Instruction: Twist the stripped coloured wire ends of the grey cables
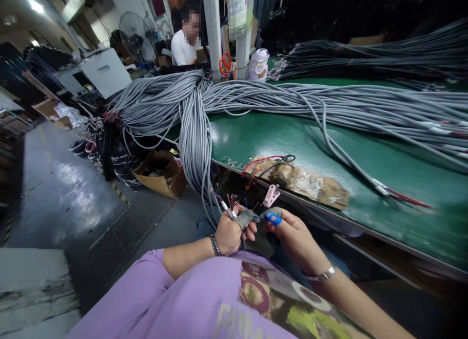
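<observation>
My left hand (231, 233) is closed around the stripped end of a grey cable (227, 208), with a worn grey covering on its thumb. Thin coloured wires (236, 202) fan out above that hand. Close by on the right, my right hand (294, 235) has thumb and finger pinched together, blue tape wrapped on a digit. Its fingertips meet a thin wire between the two hands, mostly hidden by the fingers. Just beyond them, a pink clip (271, 196) sits at the table edge, beside a taped cardboard strip (310, 183) with red and black leads.
A large bundle of grey cables (263, 96) lies across the green table (248, 134), and part hangs over the edge (195, 144). One cable end (382, 187) rests at right. A cardboard box (161, 173) stands on the floor. Another person (183, 47) sits behind.
</observation>
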{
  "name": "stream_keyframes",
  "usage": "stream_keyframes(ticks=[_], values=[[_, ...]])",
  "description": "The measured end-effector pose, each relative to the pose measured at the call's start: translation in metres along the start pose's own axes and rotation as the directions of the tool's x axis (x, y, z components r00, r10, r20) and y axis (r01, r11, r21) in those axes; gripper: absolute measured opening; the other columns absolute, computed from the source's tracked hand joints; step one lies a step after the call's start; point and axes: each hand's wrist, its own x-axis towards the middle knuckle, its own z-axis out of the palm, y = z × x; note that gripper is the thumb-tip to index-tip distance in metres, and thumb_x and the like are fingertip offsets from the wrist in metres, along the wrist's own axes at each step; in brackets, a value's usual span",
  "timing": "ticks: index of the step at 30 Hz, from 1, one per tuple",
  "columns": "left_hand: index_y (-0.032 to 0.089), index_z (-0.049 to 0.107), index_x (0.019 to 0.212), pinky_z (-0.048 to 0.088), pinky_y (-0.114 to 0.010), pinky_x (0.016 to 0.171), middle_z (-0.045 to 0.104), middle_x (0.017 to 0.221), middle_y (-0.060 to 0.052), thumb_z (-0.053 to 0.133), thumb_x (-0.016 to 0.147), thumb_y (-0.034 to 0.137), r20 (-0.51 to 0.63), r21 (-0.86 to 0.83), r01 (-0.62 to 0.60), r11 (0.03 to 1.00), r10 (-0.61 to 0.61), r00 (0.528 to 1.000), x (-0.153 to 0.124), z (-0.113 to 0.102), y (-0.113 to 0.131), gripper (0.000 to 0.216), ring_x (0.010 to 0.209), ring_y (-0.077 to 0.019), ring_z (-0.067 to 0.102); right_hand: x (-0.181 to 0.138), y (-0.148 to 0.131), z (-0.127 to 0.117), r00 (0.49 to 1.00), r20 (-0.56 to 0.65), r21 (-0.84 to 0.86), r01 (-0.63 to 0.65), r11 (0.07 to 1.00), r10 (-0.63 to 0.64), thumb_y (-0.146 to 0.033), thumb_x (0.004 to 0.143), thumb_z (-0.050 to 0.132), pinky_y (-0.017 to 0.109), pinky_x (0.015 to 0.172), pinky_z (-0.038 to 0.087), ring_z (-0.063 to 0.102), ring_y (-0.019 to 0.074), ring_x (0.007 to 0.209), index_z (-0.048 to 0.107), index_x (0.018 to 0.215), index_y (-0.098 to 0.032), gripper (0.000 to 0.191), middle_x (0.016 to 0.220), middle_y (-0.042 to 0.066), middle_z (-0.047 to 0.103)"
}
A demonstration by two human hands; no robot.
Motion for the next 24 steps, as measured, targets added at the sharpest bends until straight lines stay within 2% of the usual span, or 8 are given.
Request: stream_keyframes(ticks=[4,7,9,12,14,17,20,24], values=[[0.015,0.053,0.071,0.027,-0.019,0.033,0.057,0.051,0.002,0.073,0.062,0.060,0.110,-0.034,0.040,0.999,-0.036,0.993,-0.004,0.003,0.011,0.050,0.034,-0.0076,0.048,0.013,-0.004,-0.008,0.990,0.037,0.255,-0.142,0.956,0.137,-0.060,0.072,0.068,0.029,0.057,0.047,0.047,0.0130,0.054,0.065,0.074,-0.021,0.039,0.066,0.001,0.057],[0.015,0.053,0.071,0.030,-0.020,0.033,0.056,0.049,0.002,0.075,0.059,0.061,0.200,-0.002,0.085,0.996,-0.083,0.976,-0.003,0.008,0.016,0.052,0.032,-0.0076,0.046,0.023,-0.012,-0.007,0.979,0.126,0.252,-0.190,0.949,0.163,-0.064,0.074,0.063,0.028,0.055,0.046,0.048,0.0133,0.055,0.066,0.080,-0.020,0.045,0.069,0.002,0.060],[0.015,0.054,0.073,0.031,-0.020,0.033,0.055,0.048,0.003,0.075,0.058,0.061,0.244,0.012,0.111,0.994,-0.111,0.963,0.000,0.010,0.018,0.053,0.032,-0.0073,0.044,0.026,-0.016,-0.003,0.986,0.133,0.171,-0.120,0.978,0.098,-0.065,0.075,0.062,0.028,0.053,0.042,0.045,0.0132,0.054,0.064,0.075,-0.020,0.045,0.063,0.001,0.056],[0.016,0.053,0.074,0.030,-0.019,0.033,0.056,0.049,0.003,0.076,0.058,0.060,0.289,0.014,0.152,0.988,-0.149,0.946,0.004,0.010,0.019,0.052,0.032,-0.0073,0.044,0.026,-0.017,0.002,0.996,-0.043,-0.022,0.072,0.997,-0.073,-0.065,0.074,0.063,0.027,0.052,0.039,0.044,0.0132,0.054,0.062,0.066,-0.021,0.045,0.058,0.000,0.054],[0.016,0.053,0.075,0.030,-0.019,0.032,0.057,0.050,0.002,0.077,0.057,0.058,0.297,0.012,0.171,0.985,-0.166,0.940,0.007,0.009,0.019,0.052,0.033,-0.0073,0.044,0.026,-0.015,0.004,0.982,-0.133,-0.079,0.126,0.989,-0.135,-0.068,0.073,0.061,0.027,0.053,0.039,0.046,0.0137,0.055,0.063,0.065,-0.021,0.047,0.059,0.001,0.057],[0.016,0.054,0.074,0.030,-0.018,0.031,0.057,0.050,0.002,0.078,0.056,0.057,0.297,0.034,0.176,0.984,-0.179,0.938,0.009,0.007,0.020,0.051,0.033,-0.0071,0.044,0.030,-0.012,0.005,0.998,-0.070,0.091,0.004,0.996,0.002,-0.072,0.072,0.059,0.028,0.052,0.043,0.051,0.0151,0.055,0.067,0.069,-0.021,0.051,0.059,0.002,0.059],[0.014,0.056,0.070,0.030,-0.019,0.031,0.056,0.048,0.002,0.078,0.058,0.055,0.301,0.060,0.164,0.985,-0.175,0.937,0.011,0.007,0.020,0.048,0.032,-0.0067,0.044,0.036,-0.011,0.006,0.987,0.036,0.313,-0.158,0.936,0.155,-0.067,0.068,0.067,0.030,0.053,0.049,0.058,0.0179,0.059,0.069,0.080,-0.020,0.048,0.066,0.004,0.065],[0.013,0.059,0.067,0.030,-0.019,0.031,0.055,0.048,0.002,0.076,0.061,0.055,0.316,0.086,0.145,0.986,-0.165,0.934,0.014,0.008,0.015,0.046,0.032,-0.0062,0.043,0.039,-0.012,0.008,0.978,0.051,0.451,-0.202,0.870,0.200,-0.058,0.068,0.074,0.031,0.052,0.052,0.061,0.0184,0.057,0.069,0.085,-0.020,0.041,0.070,0.005,0.069]])
